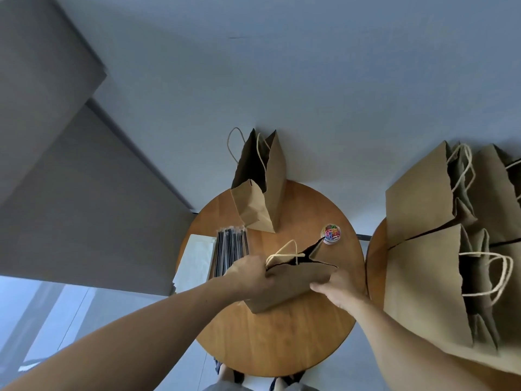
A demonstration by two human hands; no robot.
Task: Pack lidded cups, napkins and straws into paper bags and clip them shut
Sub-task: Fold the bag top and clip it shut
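A brown paper bag [293,280] with rope handles is held over the round wooden table [282,340], its mouth slightly open toward the far right. My left hand [248,277] grips the bag's left top edge. My right hand [338,289] grips its right side. Black wrapped straws [231,249] lie in a row at the table's left, beside a stack of white napkins [197,256]. A small clear tub of coloured paper clips [331,233] stands behind the bag. No cups show.
Another brown bag [262,190] stands open at the table's far edge. Several brown bags [431,255] with handles stand on a second table at the right. Grey floor surrounds the tables, and my feet show below the near edge.
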